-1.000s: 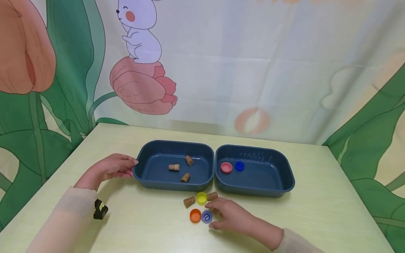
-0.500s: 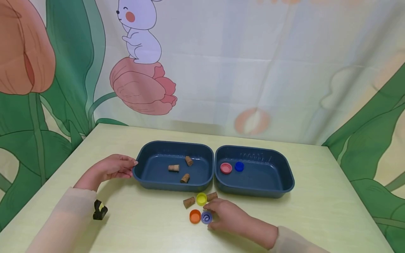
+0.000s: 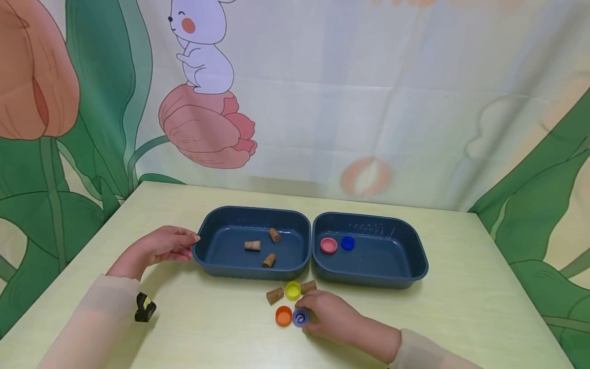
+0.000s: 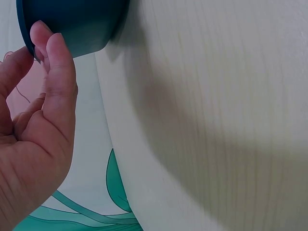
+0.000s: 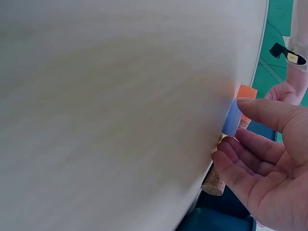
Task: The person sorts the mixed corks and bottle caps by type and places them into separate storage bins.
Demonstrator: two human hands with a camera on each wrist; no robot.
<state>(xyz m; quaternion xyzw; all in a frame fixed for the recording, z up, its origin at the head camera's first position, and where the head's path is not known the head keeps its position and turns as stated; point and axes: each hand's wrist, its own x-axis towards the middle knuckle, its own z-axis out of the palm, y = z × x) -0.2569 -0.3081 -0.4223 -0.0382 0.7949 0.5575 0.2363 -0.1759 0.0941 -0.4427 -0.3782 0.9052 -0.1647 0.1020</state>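
My right hand (image 3: 332, 313) is low over the table, thumb and index finger at opposite sides of a purple bottle cap (image 3: 300, 318); in the right wrist view this cap (image 5: 232, 118) sits on the table between them. An orange bottle cap (image 3: 283, 316) lies right beside it. Just beyond are a yellow bottle cap (image 3: 292, 291) and two corks, one left (image 3: 275, 295), the other cork (image 3: 309, 286) near my knuckles. My left hand (image 3: 169, 243) grips the left end of a dark blue tray (image 3: 253, 272), fingers at its rim in the left wrist view.
Three corks lie in the left tray, among them a pale cork (image 3: 252, 245). A second blue tray (image 3: 373, 280), next to it, holds a pink cap (image 3: 329, 245) and a blue cap (image 3: 348, 243). A printed curtain (image 3: 295, 118) hangs behind the table (image 3: 465, 307).
My right hand has moved slightly left, its thumb and index finger closing in around the purple cap. The left hand has stayed at the tray.
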